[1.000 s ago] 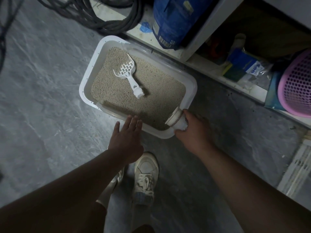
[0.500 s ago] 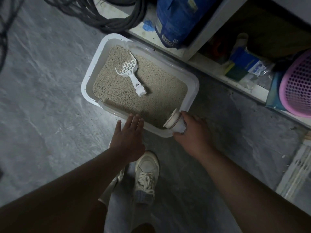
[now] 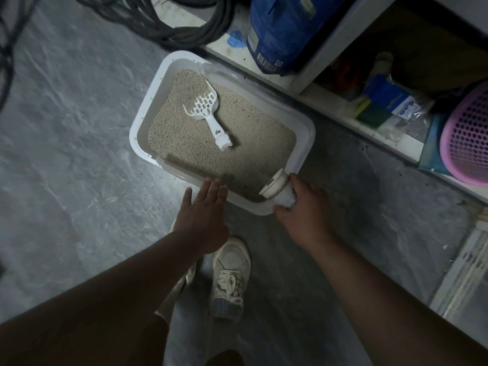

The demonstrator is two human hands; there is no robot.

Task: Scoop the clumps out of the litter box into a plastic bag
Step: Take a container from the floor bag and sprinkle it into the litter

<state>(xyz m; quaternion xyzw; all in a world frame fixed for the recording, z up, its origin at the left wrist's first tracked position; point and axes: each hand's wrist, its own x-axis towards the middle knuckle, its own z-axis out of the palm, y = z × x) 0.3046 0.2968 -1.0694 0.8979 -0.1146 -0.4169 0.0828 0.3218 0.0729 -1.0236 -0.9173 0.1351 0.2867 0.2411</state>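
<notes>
A white litter box [image 3: 144,120] filled with beige litter stands on the grey floor. A white slotted scoop [image 3: 208,114] lies on the litter, handle pointing toward me. My right hand [image 3: 303,210] grips a white jar [image 3: 277,188] with a cream lid, tilted over the box's near right corner. My left hand [image 3: 203,212] hovers with straight fingers at the box's near rim; whether it touches the rim is unclear. No clumps or plastic bag show.
A low shelf [image 3: 343,107] runs along the right with a blue bag [image 3: 280,30], small packets and a pink basket [image 3: 467,138]. Black cables [image 3: 158,19] coil at the top. My white shoe [image 3: 229,276] stands below the box.
My right hand and the jar have shifted slightly along the box's near right corner. The left hand has crept a little closer to the rim.
</notes>
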